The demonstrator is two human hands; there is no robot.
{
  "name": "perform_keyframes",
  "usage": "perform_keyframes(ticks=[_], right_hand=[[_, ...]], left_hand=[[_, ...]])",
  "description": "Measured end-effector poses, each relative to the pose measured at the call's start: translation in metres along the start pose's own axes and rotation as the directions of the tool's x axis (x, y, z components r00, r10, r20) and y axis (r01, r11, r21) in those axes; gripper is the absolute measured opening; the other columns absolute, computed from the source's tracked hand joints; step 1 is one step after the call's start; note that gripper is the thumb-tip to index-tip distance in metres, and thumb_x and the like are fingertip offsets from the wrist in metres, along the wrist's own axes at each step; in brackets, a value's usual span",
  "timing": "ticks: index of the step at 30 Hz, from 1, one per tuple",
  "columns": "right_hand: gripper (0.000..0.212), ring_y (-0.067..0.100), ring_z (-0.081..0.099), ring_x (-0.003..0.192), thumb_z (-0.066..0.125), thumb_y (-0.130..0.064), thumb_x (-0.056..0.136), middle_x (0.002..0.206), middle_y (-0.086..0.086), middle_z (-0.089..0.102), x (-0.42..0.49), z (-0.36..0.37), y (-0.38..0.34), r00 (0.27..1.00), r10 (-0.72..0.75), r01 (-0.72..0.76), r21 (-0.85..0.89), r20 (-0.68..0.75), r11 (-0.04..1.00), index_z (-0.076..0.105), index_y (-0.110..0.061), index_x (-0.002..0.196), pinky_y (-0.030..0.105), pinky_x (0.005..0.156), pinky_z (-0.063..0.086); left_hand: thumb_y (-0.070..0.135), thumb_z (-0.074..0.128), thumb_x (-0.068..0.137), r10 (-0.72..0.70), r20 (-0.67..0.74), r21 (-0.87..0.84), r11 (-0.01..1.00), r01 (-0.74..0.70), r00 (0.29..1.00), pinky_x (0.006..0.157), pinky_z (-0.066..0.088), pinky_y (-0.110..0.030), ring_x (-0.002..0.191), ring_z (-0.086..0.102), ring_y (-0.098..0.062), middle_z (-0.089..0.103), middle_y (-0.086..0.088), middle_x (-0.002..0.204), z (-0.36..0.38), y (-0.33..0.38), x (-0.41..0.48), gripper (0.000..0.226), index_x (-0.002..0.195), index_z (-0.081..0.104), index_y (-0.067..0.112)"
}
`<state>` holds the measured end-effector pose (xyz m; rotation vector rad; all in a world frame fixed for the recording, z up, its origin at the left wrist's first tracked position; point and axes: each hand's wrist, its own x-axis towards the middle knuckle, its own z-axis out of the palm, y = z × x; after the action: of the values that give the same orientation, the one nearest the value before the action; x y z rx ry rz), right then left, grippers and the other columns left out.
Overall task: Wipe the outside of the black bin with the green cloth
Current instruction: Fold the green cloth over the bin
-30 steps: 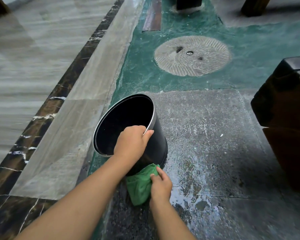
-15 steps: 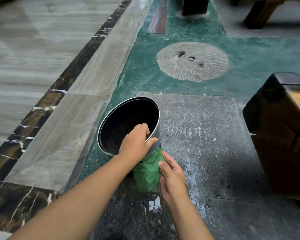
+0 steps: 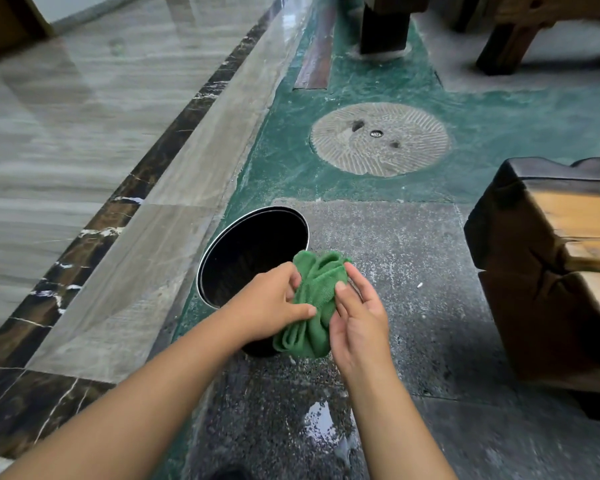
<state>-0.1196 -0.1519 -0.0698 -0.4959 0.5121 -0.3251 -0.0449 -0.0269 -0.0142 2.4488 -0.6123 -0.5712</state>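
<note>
The round black bin (image 3: pixel 246 251) stands on the wet stone floor with its open mouth facing up, its near wall mostly hidden by my hands. A bunched green cloth (image 3: pixel 314 299) is held in front of the bin, above its near side. My left hand (image 3: pixel 269 304) pinches the cloth from the left. My right hand (image 3: pixel 359 318) holds the cloth's right side with thumb and fingers partly spread. Neither hand touches the bin's rim.
A dark wooden stool (image 3: pixel 551 271) stands close on the right. A round millstone (image 3: pixel 378 138) is set in the green floor beyond the bin. Wooden furniture legs (image 3: pixel 383 24) stand at the back. A small puddle (image 3: pixel 321 422) lies near my right forearm. Polished marble floor (image 3: pixel 84 133) runs along the left.
My left hand has let go of the bin's rim and taken hold of the cloth. The cloth has risen from low on the bin's wall to above its near side, between both hands.
</note>
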Motion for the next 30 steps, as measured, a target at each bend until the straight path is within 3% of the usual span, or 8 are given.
perform_keyframes(ticks=[4, 11, 14, 17, 20, 25, 27, 30], right_hand=[[0.039, 0.028, 0.07, 0.101, 0.049, 0.008, 0.096, 0.114, 0.024, 0.069, -0.002, 0.002, 0.001, 0.995, 0.097, -0.098, -0.02, -0.017, 0.995, 0.054, -0.002, 0.133, 0.043, 0.098, 0.054], [0.033, 0.023, 0.071, 0.088, 0.063, -0.001, 0.091, 0.111, 0.021, 0.067, 0.002, -0.013, -0.014, 0.999, -0.019, 0.003, -0.294, -0.049, 0.956, 0.057, -0.009, 0.123, 0.034, 0.074, 0.063], [0.043, 0.027, 0.064, 0.116, 0.069, -0.037, 0.088, 0.128, 0.012, 0.064, 0.005, -0.028, -0.02, 0.991, 0.035, -0.087, -0.434, -0.127, 0.897, 0.056, -0.019, 0.126, 0.047, 0.092, 0.054], [0.073, 0.042, 0.056, 0.126, 0.05, -0.068, 0.087, 0.137, 0.022, 0.058, 0.002, -0.035, -0.019, 0.903, 0.425, -0.428, -0.153, -0.052, 0.891, 0.053, -0.014, 0.135, 0.061, 0.105, 0.043], [0.073, 0.041, 0.056, 0.126, 0.05, -0.065, 0.09, 0.141, 0.022, 0.056, -0.004, -0.032, -0.022, 0.833, 0.514, -0.525, 0.003, 0.207, 0.851, 0.054, -0.011, 0.139, 0.058, 0.11, 0.038], [0.097, 0.041, 0.055, 0.128, 0.055, -0.08, 0.075, 0.139, 0.024, 0.057, -0.001, -0.027, -0.038, 0.8, 0.51, -0.552, 0.053, 0.317, 0.832, 0.06, -0.003, 0.134, 0.056, 0.113, 0.038], [0.107, 0.042, 0.053, 0.131, 0.057, -0.084, 0.068, 0.142, 0.027, 0.054, -0.003, -0.028, -0.044, 0.774, 0.552, -0.574, -0.022, 0.31, 0.818, 0.06, 0.0, 0.134, 0.055, 0.114, 0.037], [0.075, 0.038, 0.062, 0.121, 0.075, -0.051, 0.076, 0.135, 0.023, 0.062, -0.007, -0.02, -0.063, 0.81, 0.513, -0.469, -0.209, 0.286, 0.858, 0.06, -0.005, 0.134, 0.055, 0.106, 0.046]], left_hand=[[0.005, 0.075, 0.079, -0.08, 0.086, -0.496, 0.861, 0.112, 0.993, 0.07, 0.046, -0.038, 0.07, 0.056, -0.021, 0.058, -0.012, 0.079, 0.008, 0.003, -0.008, 0.03, 0.103, 0.058, 0.001], [-0.013, 0.057, 0.085, -0.123, 0.036, -0.733, 0.671, 0.11, 0.992, 0.079, 0.051, -0.038, 0.084, 0.061, -0.027, 0.065, -0.025, 0.103, 0.007, 0.02, -0.016, 0.03, 0.112, 0.06, -0.003], [-0.014, 0.058, 0.084, -0.029, 0.136, -0.822, 0.555, 0.129, 0.99, 0.097, 0.048, -0.049, 0.103, 0.062, -0.036, 0.062, -0.029, 0.125, -0.018, 0.035, -0.014, 0.05, 0.131, 0.052, 0.003], [-0.013, 0.057, 0.079, 0.223, 0.274, -0.874, 0.464, 0.146, 0.936, 0.104, 0.043, -0.05, 0.12, 0.055, -0.039, 0.054, -0.024, 0.137, -0.036, 0.049, -0.014, 0.069, 0.142, 0.044, 0.013], [-0.022, 0.048, 0.08, 0.391, 0.371, -0.876, 0.448, 0.178, 0.842, 0.11, 0.037, -0.047, 0.132, 0.047, -0.035, 0.048, -0.019, 0.146, -0.049, 0.052, -0.015, 0.079, 0.148, 0.036, 0.018], [-0.023, 0.057, 0.08, 0.005, 0.351, -0.587, 0.78, 0.215, 0.936, 0.082, 0.055, -0.032, 0.102, 0.062, -0.027, 0.057, -0.024, 0.131, -0.066, 0.038, -0.013, 0.073, 0.14, 0.047, 0.018], [-0.018, 0.063, 0.079, -0.128, 0.256, -0.565, 0.784, 0.256, 0.958, 0.074, 0.055, -0.033, 0.087, 0.063, -0.026, 0.061, -0.026, 0.117, -0.065, 0.035, -0.011, 0.061, 0.133, 0.053, 0.01], [-0.011, 0.066, 0.08, -0.265, 0.212, -0.67, 0.661, 0.338, 0.941, 0.067, 0.058, -0.032, 0.07, 0.066, -0.024, 0.067, -0.019, 0.09, -0.065, 0.036, -0.007, 0.041, 0.119, 0.06, 0.001]])
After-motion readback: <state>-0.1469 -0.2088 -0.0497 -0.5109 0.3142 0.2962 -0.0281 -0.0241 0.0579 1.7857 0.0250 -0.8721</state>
